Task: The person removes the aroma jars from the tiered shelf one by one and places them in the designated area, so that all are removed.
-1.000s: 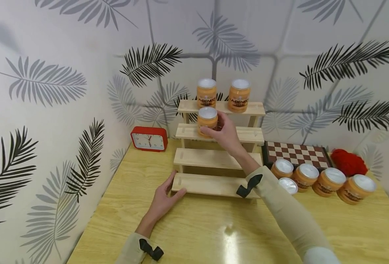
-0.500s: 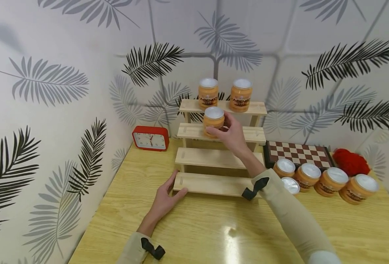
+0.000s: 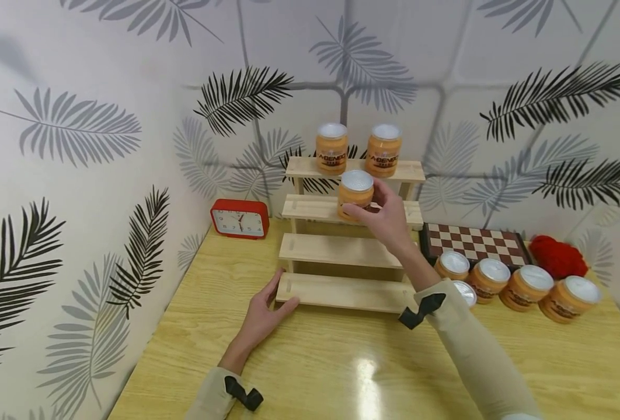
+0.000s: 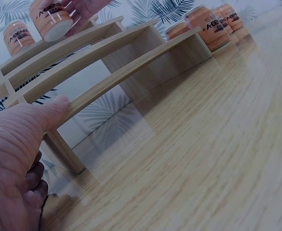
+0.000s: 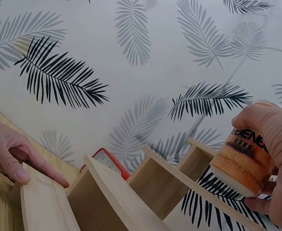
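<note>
My right hand (image 3: 380, 213) grips an orange jar with a white lid (image 3: 355, 194) over the second-highest step of a wooden stepped rack (image 3: 341, 251); the right wrist view shows the jar (image 5: 244, 161) held just above that step. Two more orange jars (image 3: 331, 147) (image 3: 383, 149) stand on the top step. My left hand (image 3: 261, 318) lies flat on the table, its fingers touching the left end of the lowest step, and its thumb (image 4: 54, 108) presses against that step's edge.
Several orange jars (image 3: 520, 286) sit in a row on the table right of the rack. Behind them lie a chessboard (image 3: 473, 242) and a red yarn ball (image 3: 557, 256). A red alarm clock (image 3: 239, 219) stands left of the rack by the wall.
My right hand has carried the jar to the right along the second-highest step. The left hand has stayed in place.
</note>
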Tool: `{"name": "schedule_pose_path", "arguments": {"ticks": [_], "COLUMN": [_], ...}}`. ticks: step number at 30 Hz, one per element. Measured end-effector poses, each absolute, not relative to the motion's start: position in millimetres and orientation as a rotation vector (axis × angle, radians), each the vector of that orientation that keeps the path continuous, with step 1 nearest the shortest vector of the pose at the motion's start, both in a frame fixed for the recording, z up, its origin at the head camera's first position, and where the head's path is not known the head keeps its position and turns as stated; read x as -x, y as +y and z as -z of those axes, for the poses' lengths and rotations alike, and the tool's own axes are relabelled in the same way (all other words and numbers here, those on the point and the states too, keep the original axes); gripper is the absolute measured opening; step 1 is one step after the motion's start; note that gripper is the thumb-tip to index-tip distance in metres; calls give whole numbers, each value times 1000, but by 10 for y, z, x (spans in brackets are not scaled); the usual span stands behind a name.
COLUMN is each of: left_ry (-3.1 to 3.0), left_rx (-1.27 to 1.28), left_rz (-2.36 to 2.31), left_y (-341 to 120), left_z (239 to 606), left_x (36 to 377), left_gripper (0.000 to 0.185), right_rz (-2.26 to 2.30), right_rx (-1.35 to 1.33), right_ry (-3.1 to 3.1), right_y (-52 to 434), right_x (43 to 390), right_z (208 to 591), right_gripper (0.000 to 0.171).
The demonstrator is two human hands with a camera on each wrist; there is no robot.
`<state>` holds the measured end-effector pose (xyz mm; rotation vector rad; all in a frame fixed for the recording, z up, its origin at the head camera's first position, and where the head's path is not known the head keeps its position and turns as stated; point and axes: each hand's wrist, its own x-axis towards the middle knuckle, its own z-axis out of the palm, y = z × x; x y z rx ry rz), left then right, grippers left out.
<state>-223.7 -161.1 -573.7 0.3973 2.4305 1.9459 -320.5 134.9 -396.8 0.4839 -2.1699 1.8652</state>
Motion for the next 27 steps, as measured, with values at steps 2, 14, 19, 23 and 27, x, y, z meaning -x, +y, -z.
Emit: {"name": "schedule_pose_path", "arguments": {"ticks": [2, 14, 19, 23, 27], "left_ry": [2431, 2440, 2443, 2446, 2444], "left_rx": [-395, -406, -416, -427, -436], "left_rz": [-1950, -1940, -1932, -1931, -1935], "left_y": [-1610, -1607, -1611, -1607, -1601], "left_z": [5739, 5750, 5744, 5734, 5736], "left_x": [2234, 2217, 2219, 2224, 2232], "left_gripper": [85, 86, 86, 86, 86], "right_rz": [-1861, -1825, -1834, -1843, -1840], "right_rx": [-483, -461, -426, -382, -366], "right_ry": [-2169, -2160, -2164, -2153, -2145], "right_y": [1388, 1575, 1660, 1736, 1819], "right_x": [3182, 3038, 2963, 2930, 2884], "right_z": [3983, 4049, 4041, 4055, 4066], "right_gripper": [70, 67, 67, 67, 66]}}
